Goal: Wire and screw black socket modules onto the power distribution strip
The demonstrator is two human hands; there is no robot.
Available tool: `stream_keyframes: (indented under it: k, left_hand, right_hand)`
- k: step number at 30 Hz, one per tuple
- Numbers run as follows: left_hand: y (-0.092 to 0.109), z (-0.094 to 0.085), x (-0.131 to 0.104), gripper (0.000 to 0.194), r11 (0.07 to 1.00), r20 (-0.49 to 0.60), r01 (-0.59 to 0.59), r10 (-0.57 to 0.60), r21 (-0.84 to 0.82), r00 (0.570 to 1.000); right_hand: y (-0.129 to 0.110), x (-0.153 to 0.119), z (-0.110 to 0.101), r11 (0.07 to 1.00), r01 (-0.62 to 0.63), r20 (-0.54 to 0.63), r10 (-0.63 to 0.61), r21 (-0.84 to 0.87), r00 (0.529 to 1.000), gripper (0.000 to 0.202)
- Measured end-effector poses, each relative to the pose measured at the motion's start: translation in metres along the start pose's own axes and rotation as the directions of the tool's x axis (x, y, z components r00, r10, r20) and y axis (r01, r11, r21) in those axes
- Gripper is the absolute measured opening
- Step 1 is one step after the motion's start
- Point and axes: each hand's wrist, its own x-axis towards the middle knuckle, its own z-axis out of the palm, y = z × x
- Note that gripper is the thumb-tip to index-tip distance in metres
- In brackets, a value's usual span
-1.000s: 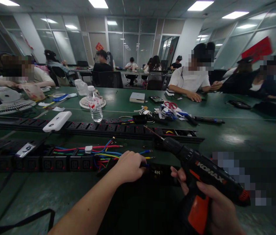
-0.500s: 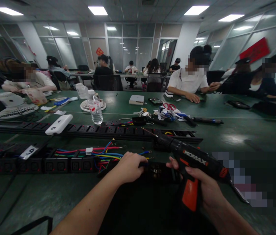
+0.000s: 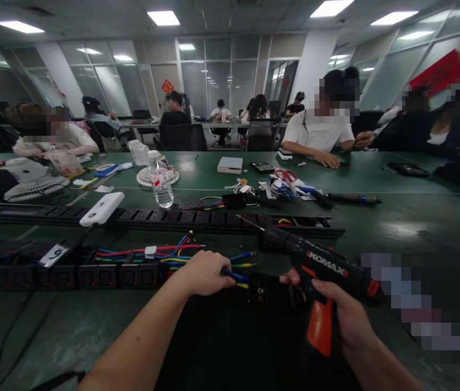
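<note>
My left hand (image 3: 205, 274) is closed around a few wires (image 3: 236, 277), blue and yellow, at the open end of a black power strip (image 3: 138, 276). Those wires run right to a small black part (image 3: 259, 290) with metal contacts, whose exact kind I cannot make out. In my right hand (image 3: 350, 312) is a black and orange cordless drill (image 3: 321, 258) marked KOMAX, its long thin bit pointing up and left. Fingertips of that hand reach toward the black part; whether they touch it is too dark to tell. Loose wire ends (image 3: 250, 254) stick out beyond my left hand.
A second power strip (image 3: 189, 218) lies behind, with a white box (image 3: 101, 209) on it. A water bottle (image 3: 160, 182), white fan (image 3: 36, 182), red-handled scissors (image 3: 285, 176) and a dark pen-like tool (image 3: 355, 199) are farther back. Several people sit at the tables.
My left hand has shifted slightly left, and more of the blue and yellow wires shows between it and the black part. The drill stays in my right hand. The view has shifted slightly.
</note>
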Motion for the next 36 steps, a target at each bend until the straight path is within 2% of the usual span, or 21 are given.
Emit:
stream_keyframes:
  k: [5, 13, 19, 27, 30, 36]
  left_hand:
    - [0.007, 0.004, -0.003, 0.025, 0.998, -0.063, 0.054, -0.053, 0.013, 0.997]
    - [0.022, 0.001, -0.007, 0.022, 0.995, -0.125, 0.078, -0.069, 0.069, 0.99]
    - [0.036, 0.008, -0.002, 0.027, 1.0, -0.092, -0.005, 0.002, -0.028, 0.996]
    - [0.031, 0.012, 0.004, 0.032, 0.986, -0.055, 0.006, -0.015, -0.166, 0.998]
    - [0.031, 0.012, 0.003, 0.031, 0.987, -0.072, 0.002, -0.014, -0.162, 0.997]
    - [0.035, 0.012, 0.002, 0.031, 0.992, -0.101, 0.07, -0.081, -0.103, 0.992]
  right_hand:
    - [0.002, 0.0, -0.003, 1.0, 0.013, 0.03, -0.013, -0.006, 0.999, 0.028]
    - [-0.001, -0.004, -0.001, 0.999, 0.021, 0.082, -0.018, -0.042, 0.996, 0.027]
    - [0.0, -0.005, 0.001, 0.999, 0.035, 0.084, -0.032, -0.033, 0.996, 0.024]
    - [0.0, -0.006, -0.001, 0.998, 0.04, 0.126, -0.034, -0.044, 0.991, 0.022]
    - [0.0, -0.006, -0.002, 0.999, 0.025, 0.126, -0.021, -0.032, 0.992, 0.022]
    - [0.0, -0.007, -0.002, 0.999, 0.029, 0.12, -0.026, -0.021, 0.992, 0.023]
